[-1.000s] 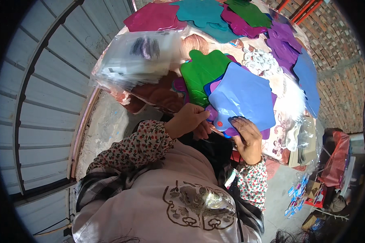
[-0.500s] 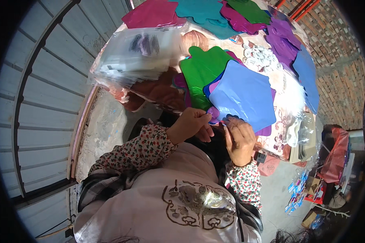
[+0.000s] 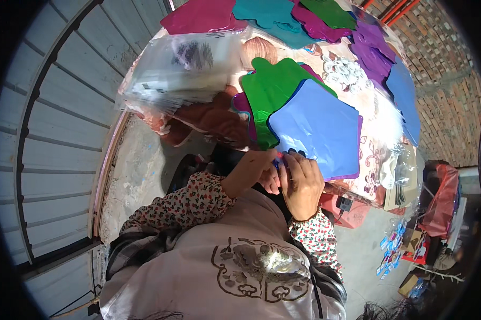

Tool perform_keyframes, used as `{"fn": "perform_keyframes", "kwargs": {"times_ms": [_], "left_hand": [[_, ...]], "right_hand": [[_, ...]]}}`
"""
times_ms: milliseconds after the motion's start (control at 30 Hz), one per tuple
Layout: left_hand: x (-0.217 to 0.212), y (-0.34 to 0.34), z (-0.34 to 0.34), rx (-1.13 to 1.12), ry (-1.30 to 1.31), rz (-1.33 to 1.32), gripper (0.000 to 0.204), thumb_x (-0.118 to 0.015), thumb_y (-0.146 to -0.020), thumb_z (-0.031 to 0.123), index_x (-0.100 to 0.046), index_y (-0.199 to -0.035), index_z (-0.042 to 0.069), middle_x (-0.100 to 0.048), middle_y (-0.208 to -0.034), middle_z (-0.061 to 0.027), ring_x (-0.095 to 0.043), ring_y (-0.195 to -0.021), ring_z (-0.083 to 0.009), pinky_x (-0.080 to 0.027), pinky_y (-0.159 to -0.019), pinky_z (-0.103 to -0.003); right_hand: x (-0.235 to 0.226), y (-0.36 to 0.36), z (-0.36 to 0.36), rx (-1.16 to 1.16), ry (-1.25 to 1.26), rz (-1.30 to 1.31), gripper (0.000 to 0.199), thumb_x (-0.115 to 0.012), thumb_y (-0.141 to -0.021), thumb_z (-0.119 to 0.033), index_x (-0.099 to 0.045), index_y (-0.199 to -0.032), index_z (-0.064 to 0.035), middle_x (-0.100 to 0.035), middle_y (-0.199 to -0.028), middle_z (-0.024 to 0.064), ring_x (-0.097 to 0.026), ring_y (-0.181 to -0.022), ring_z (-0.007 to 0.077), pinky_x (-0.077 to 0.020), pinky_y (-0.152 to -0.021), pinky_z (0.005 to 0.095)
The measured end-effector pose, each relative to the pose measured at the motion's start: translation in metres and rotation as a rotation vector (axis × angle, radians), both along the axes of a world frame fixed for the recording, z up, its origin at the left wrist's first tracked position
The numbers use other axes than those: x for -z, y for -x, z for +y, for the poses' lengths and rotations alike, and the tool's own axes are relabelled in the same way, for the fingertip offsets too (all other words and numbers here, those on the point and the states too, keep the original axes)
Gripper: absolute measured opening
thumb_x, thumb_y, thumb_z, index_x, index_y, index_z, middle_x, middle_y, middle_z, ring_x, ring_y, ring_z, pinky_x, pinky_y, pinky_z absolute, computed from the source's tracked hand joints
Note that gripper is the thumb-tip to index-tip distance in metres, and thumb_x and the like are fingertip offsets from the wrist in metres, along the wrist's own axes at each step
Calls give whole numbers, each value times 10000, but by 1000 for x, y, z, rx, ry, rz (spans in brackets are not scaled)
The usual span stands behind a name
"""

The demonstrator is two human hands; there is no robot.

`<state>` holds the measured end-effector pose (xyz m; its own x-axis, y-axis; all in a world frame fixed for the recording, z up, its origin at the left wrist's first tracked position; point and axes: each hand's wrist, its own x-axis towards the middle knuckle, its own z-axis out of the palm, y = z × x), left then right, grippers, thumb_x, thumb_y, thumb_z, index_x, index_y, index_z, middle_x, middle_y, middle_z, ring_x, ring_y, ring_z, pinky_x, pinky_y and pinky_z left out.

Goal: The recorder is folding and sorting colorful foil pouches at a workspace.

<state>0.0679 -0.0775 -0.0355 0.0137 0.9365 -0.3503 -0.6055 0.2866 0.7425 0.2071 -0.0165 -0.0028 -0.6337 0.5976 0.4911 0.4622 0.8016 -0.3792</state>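
A flat light-blue foil balloon (image 3: 320,125), star-like in outline, lies on top of a pile at the table's near edge. Beneath it show a purple edge and a green foil balloon (image 3: 267,88). My left hand (image 3: 254,169) is pinched at the near corner of the pile, its fingertips close to those of my right hand. My right hand (image 3: 303,181) curls over the same corner, fingers pressed together on the balloon's edge. A small red and blue bit shows between the hands, too small to name.
A stack of clear plastic packets (image 3: 182,66) lies at the left. Magenta (image 3: 198,16), teal (image 3: 267,16) and purple (image 3: 371,45) foil sheets cover the far side. White looped pieces (image 3: 347,73) sit behind the pile. Clear-bagged cards (image 3: 403,184) rest at the right edge.
My right hand has moved left, close against my left hand. The purple corner between my fingers is no longer visible. The blue balloon has shifted slightly and lies more squarely on the pile.
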Motion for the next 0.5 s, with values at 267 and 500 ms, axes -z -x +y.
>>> {"fn": "perform_keyframes", "kwargs": {"times_ms": [267, 500], "left_hand": [[-5, -1, 8, 39, 22, 290, 399, -474, -945, 293, -542, -681, 2, -585, -564, -114, -595, -464, -168, -468, -418, -241], [-50, 17, 24, 120, 16, 322, 350, -481, -937, 257, -524, -709, -5, -597, -608, -128, -555, -429, -151, -437, -417, -232]], "right_hand": [[-14, -12, -4, -18, 66, -42, 308, -673, -727, -96, -622, -1014, 4, -607, -996, 138, -568, -881, 298, -456, -774, 373], [-18, -20, 12, 141, -20, -29, 387, -656, -704, -29, -597, -1086, -8, -576, -1093, 170, -542, -1001, 319, -418, -879, 381]]}}
